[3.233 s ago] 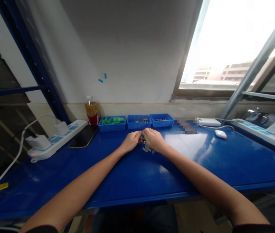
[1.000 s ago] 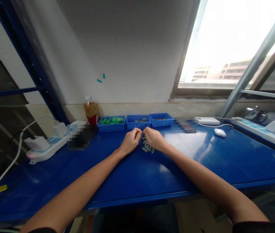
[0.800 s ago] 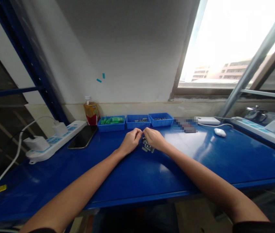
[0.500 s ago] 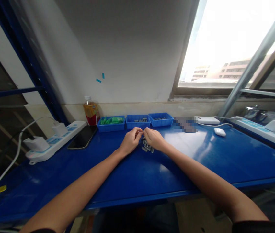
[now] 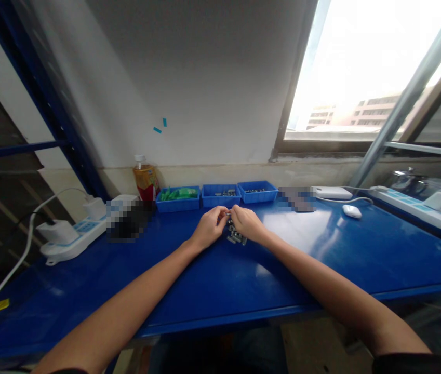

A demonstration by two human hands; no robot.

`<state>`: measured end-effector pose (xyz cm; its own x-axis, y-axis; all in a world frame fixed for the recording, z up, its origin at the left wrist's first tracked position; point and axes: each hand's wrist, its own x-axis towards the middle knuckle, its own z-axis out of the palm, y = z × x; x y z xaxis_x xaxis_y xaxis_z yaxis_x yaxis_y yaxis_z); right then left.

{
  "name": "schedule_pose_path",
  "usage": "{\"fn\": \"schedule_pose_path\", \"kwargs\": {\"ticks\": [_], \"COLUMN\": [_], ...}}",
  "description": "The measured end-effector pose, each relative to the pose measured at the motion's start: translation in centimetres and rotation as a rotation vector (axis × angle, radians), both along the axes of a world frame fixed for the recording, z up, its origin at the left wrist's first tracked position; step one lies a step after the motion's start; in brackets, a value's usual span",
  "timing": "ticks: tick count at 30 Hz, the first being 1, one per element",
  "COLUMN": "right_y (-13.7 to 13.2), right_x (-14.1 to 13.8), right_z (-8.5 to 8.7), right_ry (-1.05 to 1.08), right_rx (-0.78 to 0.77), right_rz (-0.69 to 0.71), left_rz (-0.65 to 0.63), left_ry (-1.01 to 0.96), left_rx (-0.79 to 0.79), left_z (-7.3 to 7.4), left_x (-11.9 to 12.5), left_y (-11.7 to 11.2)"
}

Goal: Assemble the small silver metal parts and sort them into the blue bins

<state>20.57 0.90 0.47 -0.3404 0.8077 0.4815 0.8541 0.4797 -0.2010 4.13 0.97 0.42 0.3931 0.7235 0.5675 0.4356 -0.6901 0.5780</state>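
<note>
My left hand [image 5: 209, 227] and my right hand [image 5: 246, 222] meet fingertip to fingertip over the middle of the blue table [image 5: 220, 275]. Both pinch a small metal part [image 5: 228, 213] between them; it is too small to name. Just below the hands lies a small heap of grey metal parts [image 5: 236, 237] on the table. Behind the hands three blue bins stand in a row: the left bin [image 5: 178, 198] holds green pieces, the middle bin [image 5: 220, 195] and the right bin [image 5: 257, 191] hold small metal parts.
A drink bottle [image 5: 146, 181] stands left of the bins by the wall. A white power strip [image 5: 72, 234] with plugged chargers lies at the left. A white mouse [image 5: 351, 211], a flat white box [image 5: 334, 192] and a second power strip [image 5: 418, 209] sit at the right under the window.
My hands have stayed together over the heap, with only slight finger movement. The view has shifted a little.
</note>
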Motion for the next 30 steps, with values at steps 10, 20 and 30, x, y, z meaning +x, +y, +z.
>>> {"fn": "schedule_pose_path", "kwargs": {"ticks": [10,20,30], "right_y": [-1.4,-0.8,3.5], "right_x": [-0.3,0.8,6.9], "right_z": [1.1,2.2,3.5], "right_ry": [0.185,0.243,0.088], "right_rx": [-0.008,0.247,0.153], "right_rz": [0.117,0.047,-0.487], "left_rz": [0.083,0.094,0.119], "left_ry": [-0.127,-0.02,0.393], "left_rx": [-0.178,-0.103,-0.025], "left_z": [0.3,-0.5,-0.4], "left_x": [-0.1,-0.1,0.1], "left_y": [0.1,1.0,0.0]}}
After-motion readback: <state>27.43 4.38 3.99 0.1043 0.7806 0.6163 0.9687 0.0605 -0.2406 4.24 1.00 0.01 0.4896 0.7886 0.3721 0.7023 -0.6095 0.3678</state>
